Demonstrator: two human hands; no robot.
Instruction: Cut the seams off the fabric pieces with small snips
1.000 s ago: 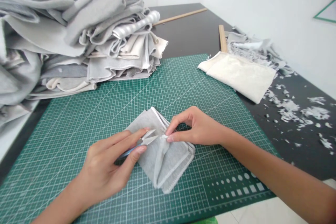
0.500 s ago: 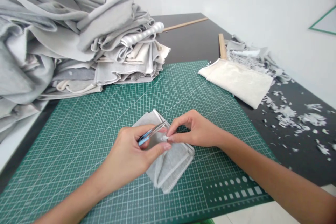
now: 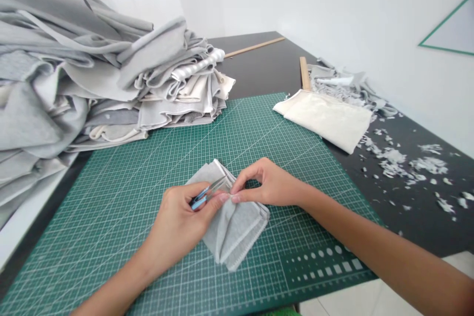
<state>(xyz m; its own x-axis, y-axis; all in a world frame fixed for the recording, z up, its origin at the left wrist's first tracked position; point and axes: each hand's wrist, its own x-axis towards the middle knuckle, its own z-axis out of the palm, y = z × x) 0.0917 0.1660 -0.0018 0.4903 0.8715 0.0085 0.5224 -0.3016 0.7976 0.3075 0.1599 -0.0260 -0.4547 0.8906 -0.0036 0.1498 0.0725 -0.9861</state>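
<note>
A small folded piece of grey fabric (image 3: 242,227) with stitched edges lies on the green cutting mat (image 3: 155,168). My left hand (image 3: 177,215) is closed around small thread snips (image 3: 200,201) with blue handles, their metal blades pointing up and right over the cloth. The thumb of that hand also presses at a gathered spot in the fabric's middle. There my right hand (image 3: 268,185) pinches the cloth between thumb and forefinger, its tips almost touching the left thumb. Whatever lies right between the fingertips is hidden.
A tall heap of grey cloth (image 3: 99,74) covers the left back of the table. A folded cream cloth (image 3: 326,118) lies at the mat's right edge, beside a wooden stick (image 3: 304,73). Fabric scraps (image 3: 396,160) are scattered on the dark tabletop at right.
My left thumb has moved up and in, from lying over the cloth to pressing at the gathered spot by my right fingertips. The view has shifted slightly.
</note>
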